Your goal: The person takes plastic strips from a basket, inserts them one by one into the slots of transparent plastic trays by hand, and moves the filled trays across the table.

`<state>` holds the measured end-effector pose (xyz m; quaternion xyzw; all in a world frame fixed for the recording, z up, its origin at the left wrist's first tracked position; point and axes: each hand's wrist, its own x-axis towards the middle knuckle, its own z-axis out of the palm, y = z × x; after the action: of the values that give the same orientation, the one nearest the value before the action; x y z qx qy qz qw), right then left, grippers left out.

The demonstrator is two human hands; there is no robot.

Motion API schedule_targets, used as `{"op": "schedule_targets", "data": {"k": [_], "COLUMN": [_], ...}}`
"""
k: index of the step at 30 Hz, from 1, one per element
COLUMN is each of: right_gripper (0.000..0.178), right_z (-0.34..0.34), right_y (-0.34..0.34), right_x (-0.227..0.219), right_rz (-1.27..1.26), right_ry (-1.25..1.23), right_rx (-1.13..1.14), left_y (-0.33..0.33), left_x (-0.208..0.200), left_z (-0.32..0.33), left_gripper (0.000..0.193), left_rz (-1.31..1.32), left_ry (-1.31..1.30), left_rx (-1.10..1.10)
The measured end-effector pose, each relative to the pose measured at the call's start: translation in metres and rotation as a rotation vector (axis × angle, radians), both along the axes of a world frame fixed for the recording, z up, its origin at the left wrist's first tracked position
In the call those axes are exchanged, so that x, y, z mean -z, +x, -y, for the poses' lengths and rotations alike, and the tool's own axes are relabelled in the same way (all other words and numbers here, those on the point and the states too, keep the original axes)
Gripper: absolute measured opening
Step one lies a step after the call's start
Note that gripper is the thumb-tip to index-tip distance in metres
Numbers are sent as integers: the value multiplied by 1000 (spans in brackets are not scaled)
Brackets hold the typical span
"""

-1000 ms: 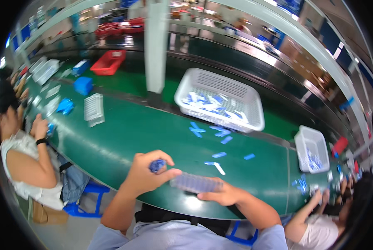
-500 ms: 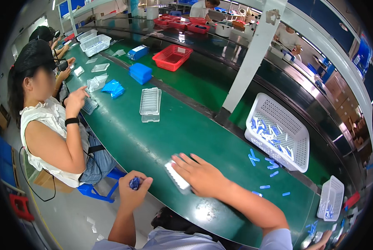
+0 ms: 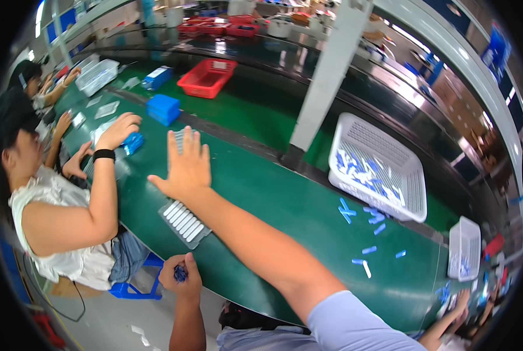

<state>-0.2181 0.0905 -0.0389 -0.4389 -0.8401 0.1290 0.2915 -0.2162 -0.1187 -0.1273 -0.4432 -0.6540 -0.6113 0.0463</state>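
My left hand (image 3: 190, 279) is closed around a bundle of small dark blue pieces (image 3: 180, 272), their ends showing at the top of the fist. Stretched far forward, my right hand (image 3: 189, 172) has its fingers spread over clear plastic trays (image 3: 178, 140), which it partly hides; whether it touches them I cannot tell. Between my hands a clear tray holding a row of several white sticks (image 3: 183, 221) lies near the table's front edge, beside my right forearm.
On the green table (image 3: 261, 234), loose blue pieces (image 3: 369, 250) lie before a white basket (image 3: 384, 196) of blue and white pieces. A smaller white basket (image 3: 463, 251) stands right. A post (image 3: 325, 88) rises behind. A co-worker's arm (image 3: 104, 181) reaches in from the left, near blue packs (image 3: 164, 109).
My right hand has left the tray of white sticks and moved forward and left to the clear trays. The filled tray now lies farther left. The co-worker's hand has reached toward a blue packet.
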Motion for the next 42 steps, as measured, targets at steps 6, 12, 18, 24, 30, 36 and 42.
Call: {"op": "schedule_targets", "data": {"k": [6,12,18,24,30,36,42], "right_gripper": [78,77,73,76,74,70,68], "right_z": [-39,-28,59,183,236,279,301], "right_y": [-28,56,231,385,448,498,533], "right_x": [39,20,19,-1,1,-10,-3], "right_rz": [398,461,302,266,160,182,127], "right_ry": [-21,14,96,28,-44,-158,-140], "right_rx": [127,-140,-295,-351,-327,-100,27], "left_y": [2,-7,-8,60,148,183,193], "left_x": [7,7,-10,-62,-112,-127,-122], "left_z": [-11,-10,-7,12,-27,-55,-69], "left_gripper": [15,16,17,28,100,103,83], "left_rz": [-103,-138,-131,-60,-458,-708,-701], "left_ry": [42,17,-76,-422,-840,-1107,-998], "left_rx": [-20,-37,32,557,1097,1277,1173]}}
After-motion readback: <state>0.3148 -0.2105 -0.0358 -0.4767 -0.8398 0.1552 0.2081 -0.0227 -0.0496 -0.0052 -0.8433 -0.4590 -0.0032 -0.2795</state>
